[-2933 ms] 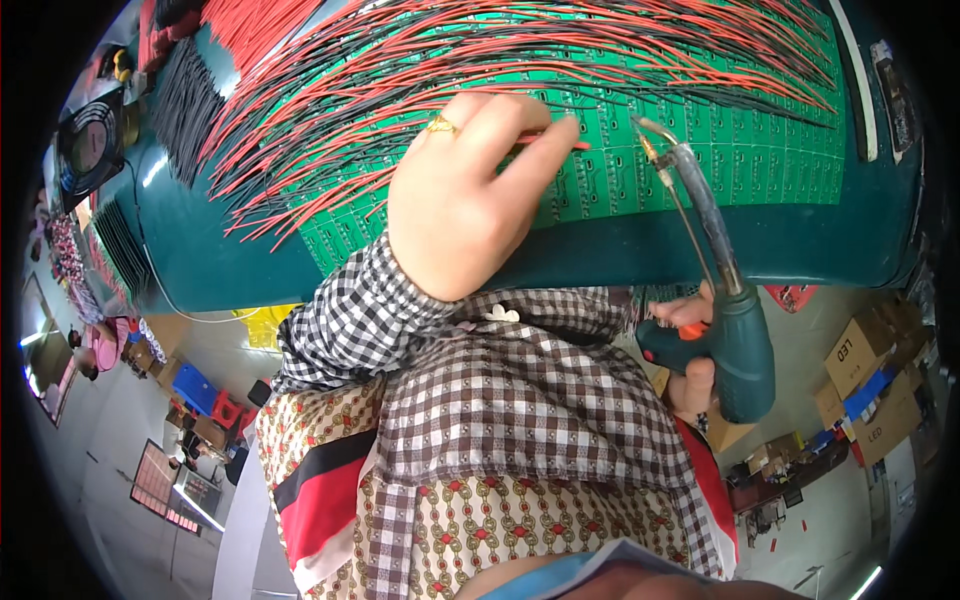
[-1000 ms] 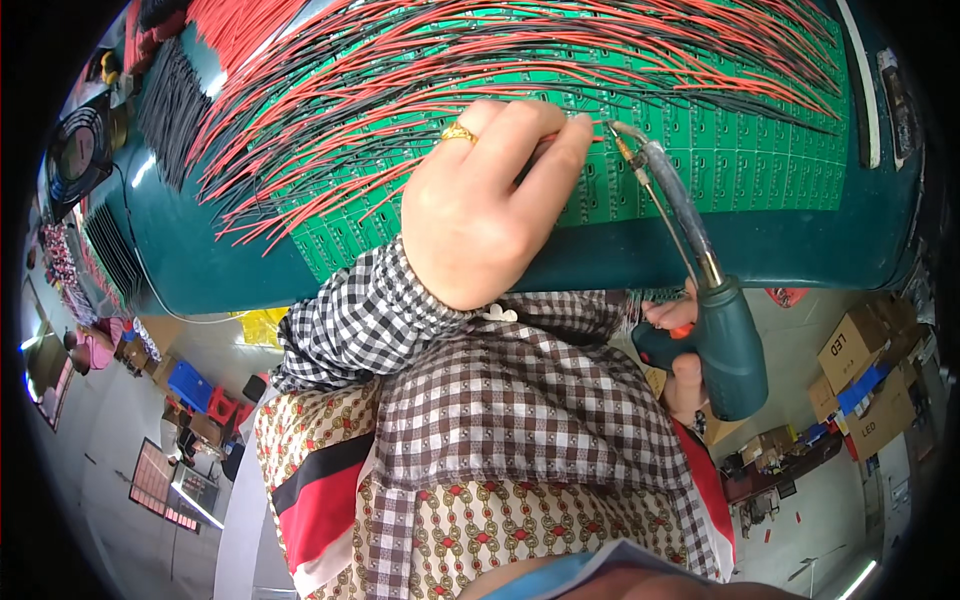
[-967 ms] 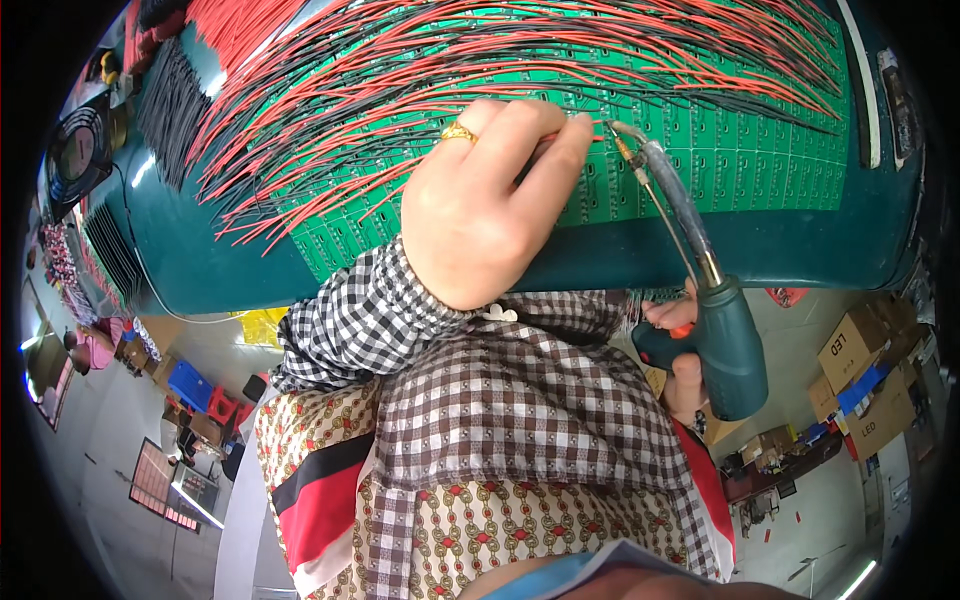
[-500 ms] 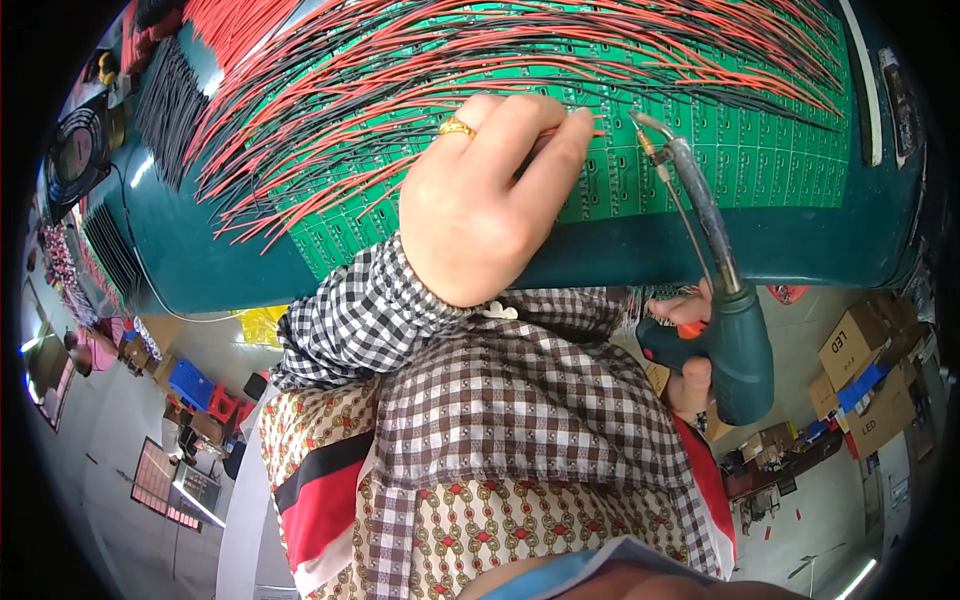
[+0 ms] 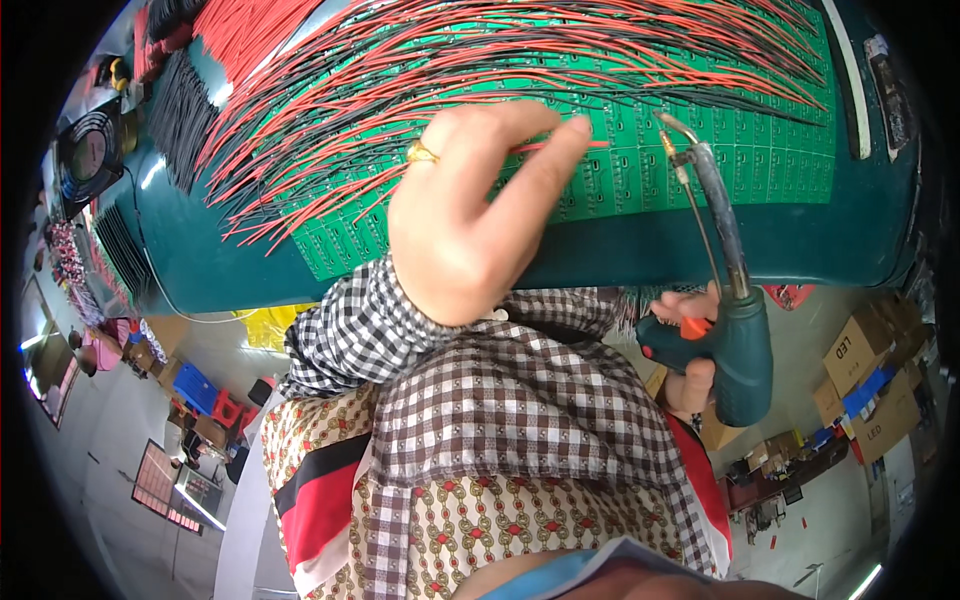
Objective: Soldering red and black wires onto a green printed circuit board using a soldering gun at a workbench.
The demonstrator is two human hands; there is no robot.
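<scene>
My left hand, with a gold ring, is bent over a green circuit board panel. Its thumb and index finger lie around a thin red wire, whose end sticks out past the thumb; the exact grip is partly hidden. Rows of red and black wires cover much of the panel beyond the hand. Off the table's near edge, my right hand is wrapped around the handle of a dark teal soldering gun with an orange trigger. The gun's tip hangs over the panel, apart from the red wire.
Bundles of black wires and red wires lie at the far left of the green table. A small black fan stands at the left edge. Cardboard boxes are stacked on the right. A white strip lies on the right end.
The soldering gun's tip has shifted right, farther from my left hand. My left hand has moved slightly toward me and left, with a wider gap between thumb and index finger.
</scene>
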